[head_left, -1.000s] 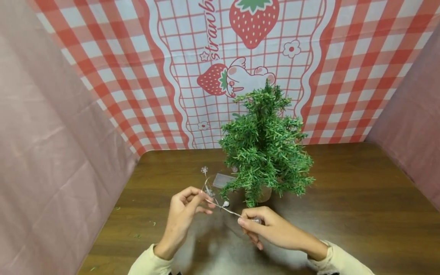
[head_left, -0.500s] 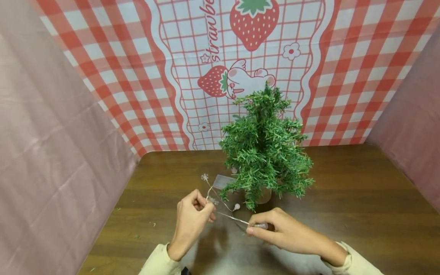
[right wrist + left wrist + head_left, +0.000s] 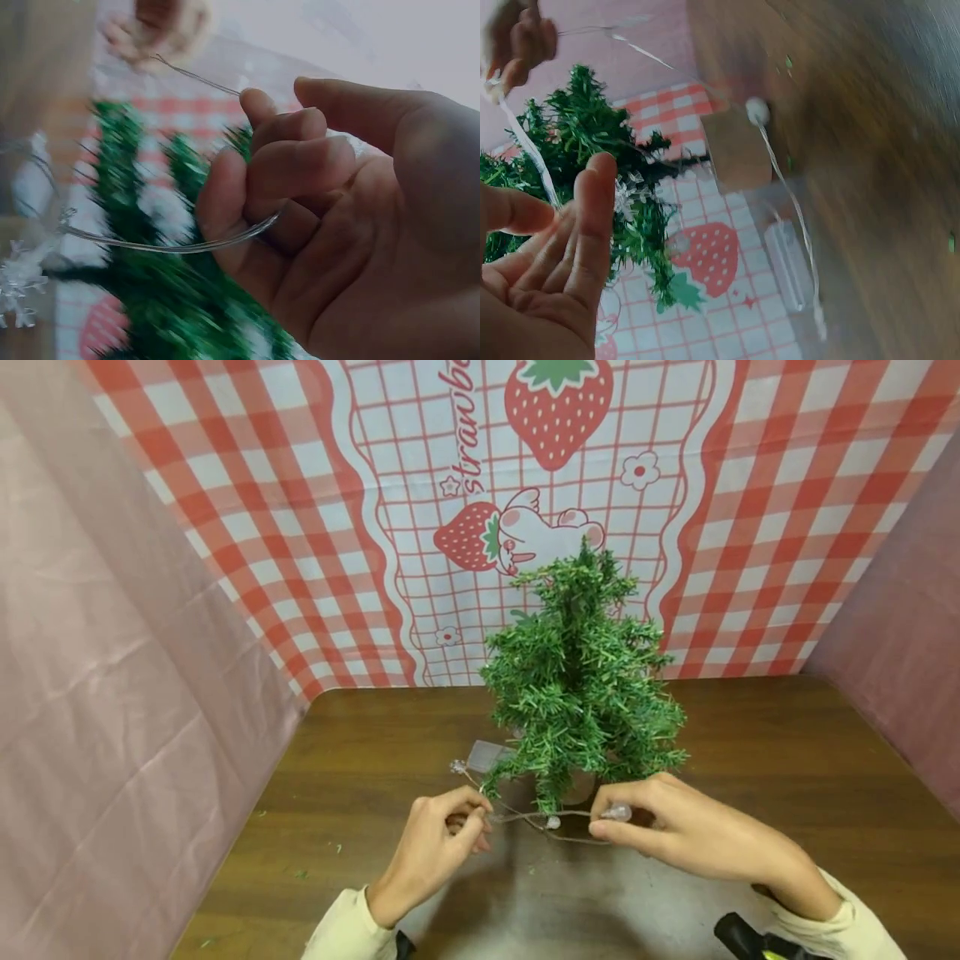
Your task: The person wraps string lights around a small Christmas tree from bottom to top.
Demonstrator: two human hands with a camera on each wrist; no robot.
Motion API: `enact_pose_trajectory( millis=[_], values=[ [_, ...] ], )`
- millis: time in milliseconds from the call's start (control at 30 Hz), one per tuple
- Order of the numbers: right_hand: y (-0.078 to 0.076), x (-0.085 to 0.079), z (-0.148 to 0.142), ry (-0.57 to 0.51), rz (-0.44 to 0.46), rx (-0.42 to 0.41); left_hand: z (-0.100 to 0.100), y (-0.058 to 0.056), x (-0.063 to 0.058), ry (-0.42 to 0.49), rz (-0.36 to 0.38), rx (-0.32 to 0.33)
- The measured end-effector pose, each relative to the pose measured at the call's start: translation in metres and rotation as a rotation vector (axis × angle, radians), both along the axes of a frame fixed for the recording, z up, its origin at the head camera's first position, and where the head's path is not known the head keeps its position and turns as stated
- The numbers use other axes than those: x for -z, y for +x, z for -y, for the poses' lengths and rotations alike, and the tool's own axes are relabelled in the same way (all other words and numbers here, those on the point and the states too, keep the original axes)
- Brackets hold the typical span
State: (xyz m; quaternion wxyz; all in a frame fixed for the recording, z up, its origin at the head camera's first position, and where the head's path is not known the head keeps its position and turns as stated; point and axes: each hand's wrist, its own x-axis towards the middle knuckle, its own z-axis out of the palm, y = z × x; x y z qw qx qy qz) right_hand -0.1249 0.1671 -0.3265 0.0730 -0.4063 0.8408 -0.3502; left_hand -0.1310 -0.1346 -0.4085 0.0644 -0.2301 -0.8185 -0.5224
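Note:
A thin wire light string (image 3: 791,191) runs between the two hands, just in front of a small green artificial Christmas tree (image 3: 577,685). My left hand (image 3: 442,839) pinches the wire between thumb and fingertips, left of the tree's lowest branches. On the right, my right hand (image 3: 697,839) grips another stretch of it, with a clear bulb (image 3: 618,812) showing at the fingers. A slack loop crosses beneath, carrying a white round bulb (image 3: 553,822). One clear snowflake light (image 3: 458,767) sticks out past the left hand; another snowflake (image 3: 19,289) shows in the right wrist view.
A clear plastic case (image 3: 487,755) lies on the brown wooden table (image 3: 375,727) left of the tree. Green needle scraps (image 3: 301,874) are scattered at the left. Behind hangs a red-and-white strawberry cloth (image 3: 360,527), with pink cloth (image 3: 150,693) at the sides.
My right hand has moved right and up toward the tree's lower branches, and more wire now spans between the hands. The left hand has shifted slightly to the right, still pinching the string.

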Motion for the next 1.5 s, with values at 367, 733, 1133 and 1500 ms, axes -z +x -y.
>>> enact_pose_trajectory(
  millis=[367, 733, 1133, 1500],
  values=[
    [0.002, -0.017, -0.034, 0.006, -0.033, 0.088, -0.011, -0.003, -0.008, -0.315, -0.422, 0.035],
    [0.006, -0.024, -0.069, -0.046, -0.098, 0.26, -0.02, -0.006, -0.006, -0.45, -0.574, -0.018],
    [0.007, -0.024, -0.093, -0.024, -0.206, 0.484, -0.034, -0.01, -0.008, -0.479, -0.627, -0.021],
    [0.01, -0.03, -0.093, -0.174, -0.158, 0.581, -0.044, -0.017, -0.012, -0.295, -0.623, -0.065]
  ],
)
